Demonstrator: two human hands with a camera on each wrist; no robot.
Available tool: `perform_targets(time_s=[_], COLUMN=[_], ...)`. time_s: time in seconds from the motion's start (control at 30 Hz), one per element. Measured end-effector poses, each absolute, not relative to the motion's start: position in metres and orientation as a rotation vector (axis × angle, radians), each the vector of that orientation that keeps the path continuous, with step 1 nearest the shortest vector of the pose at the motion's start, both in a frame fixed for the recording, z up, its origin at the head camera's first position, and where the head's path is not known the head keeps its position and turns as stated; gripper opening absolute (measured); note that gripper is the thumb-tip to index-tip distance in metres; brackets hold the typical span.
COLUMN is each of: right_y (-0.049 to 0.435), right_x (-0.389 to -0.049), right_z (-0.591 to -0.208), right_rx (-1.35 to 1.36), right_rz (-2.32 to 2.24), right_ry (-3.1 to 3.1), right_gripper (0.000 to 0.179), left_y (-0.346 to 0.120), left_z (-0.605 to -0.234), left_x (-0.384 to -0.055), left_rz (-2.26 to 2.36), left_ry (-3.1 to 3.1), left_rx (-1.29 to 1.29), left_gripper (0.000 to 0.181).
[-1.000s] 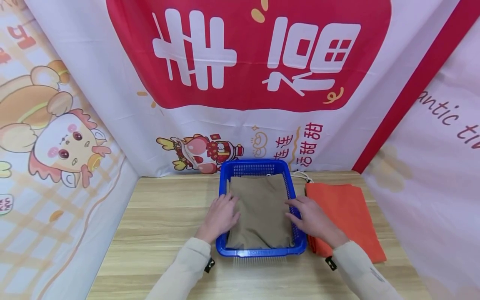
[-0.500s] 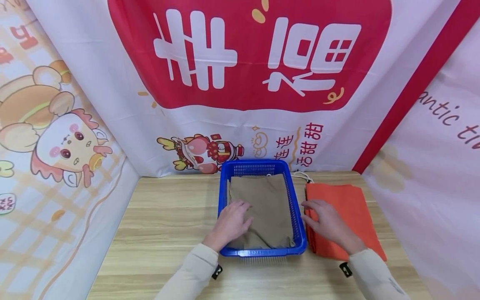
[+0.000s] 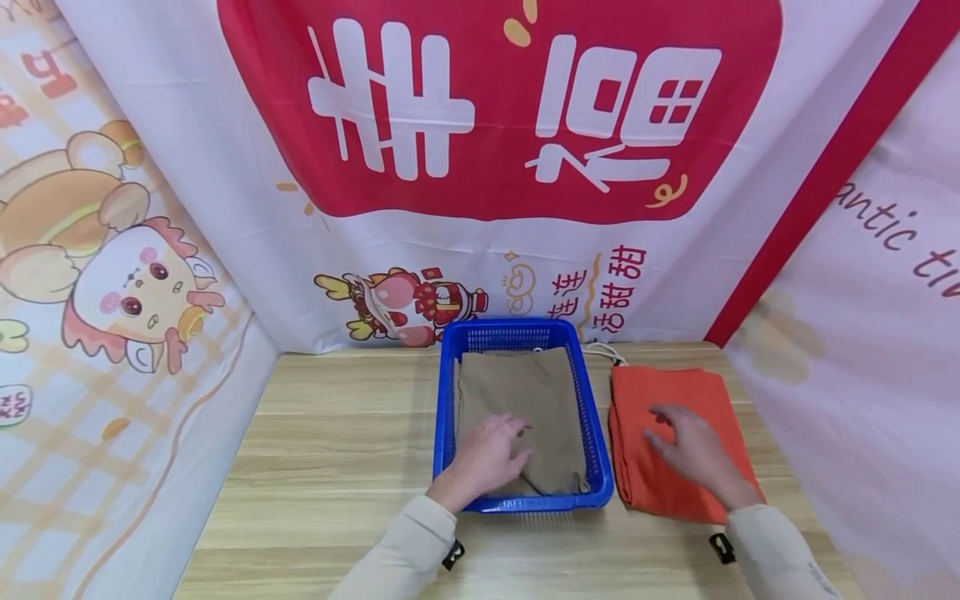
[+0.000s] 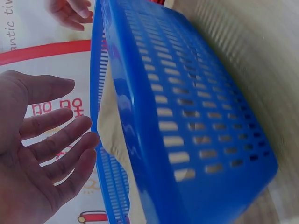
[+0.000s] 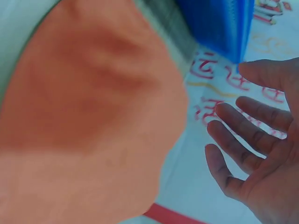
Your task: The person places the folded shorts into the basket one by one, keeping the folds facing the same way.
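Note:
A blue plastic basket [image 3: 598, 433] stands on the table with folded brown cloth [image 3: 517, 383] lying flat inside. My left hand [image 3: 487, 457] hovers over the basket's front half, fingers spread and relaxed, holding nothing. In the left wrist view that hand [image 4: 51, 144] shows its palm beside the basket rim [image 4: 135, 102]. To the right lies a folded orange cloth [image 3: 697, 392], with my right hand [image 3: 699, 450] above it. The right wrist view shows this hand [image 5: 261, 144] with loosely bent fingers and an empty palm, beside the orange cloth [image 5: 93, 116].
A white cord [image 3: 606, 353] lies behind the basket's right side, near the orange cloth's back corner. The wooden table [image 3: 337, 433] ends at a printed fabric backdrop [image 3: 300, 275], and more printed fabric hangs at both sides.
Both hands have moved right: the left from the basket's left rim to over the brown cloth, the right from the basket's right rim to above the orange cloth. Basket and cloths stay put.

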State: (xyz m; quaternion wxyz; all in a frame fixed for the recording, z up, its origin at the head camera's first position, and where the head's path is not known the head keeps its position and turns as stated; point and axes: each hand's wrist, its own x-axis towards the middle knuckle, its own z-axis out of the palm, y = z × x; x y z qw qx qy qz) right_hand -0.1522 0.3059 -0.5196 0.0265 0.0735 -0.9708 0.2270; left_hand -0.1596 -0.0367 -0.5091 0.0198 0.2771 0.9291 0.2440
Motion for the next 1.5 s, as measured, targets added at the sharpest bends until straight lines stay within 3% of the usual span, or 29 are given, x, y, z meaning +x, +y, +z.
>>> perform_targets(time_s=[0.37, 0.67, 0.8, 0.93, 1.07, 1.2, 1.4, 1.5], right_y=[0.363, 0.407, 0.421, 0.427, 0.426, 0.427, 0.431, 0.431], right_x=[-0.156, -0.162, -0.162, -0.162, -0.16, -0.159, -0.162, -0.163], right_z=[-0.548, -0.562, -0.57, -0.581, -0.586, -0.592, -0.597, -0.598], right_rx=[-0.067, -0.406, -0.533, -0.562, -0.545, -0.532, -0.581, -0.63], right_rz=[0.714, 0.695, 0.852, 0.955, 0.985, 0.964, 0.932, 0.927], right_ry=[-3.038, -3.078, -3.132, -3.171, -3.196, -3.214, -3.219, -3.24], right_gripper=[0.052, 0.073, 0.059, 0.056, 0.074, 0.08, 0.062, 0.066], left_y=[-0.02, -0.008, -0.003, 0.005, 0.014, 0.021, 0.032, 0.038], left_z=[-0.513, -0.51, -0.51, -0.511, -0.511, -0.513, -0.513, -0.514], left_x=[-0.149, -0.143, -0.142, -0.14, -0.137, -0.136, -0.136, -0.136], left_rz=[0.759, 0.782, 0.787, 0.783, 0.795, 0.827, 0.906, 0.943], left_ry=[2.854, 2.79, 2.775, 2.758, 2.747, 2.723, 2.656, 2.633], left_rx=[0.899, 0.888, 0.901, 0.921, 0.95, 0.969, 0.954, 0.94], left_gripper=[0.037, 0.038, 0.039, 0.041, 0.041, 0.044, 0.049, 0.05])
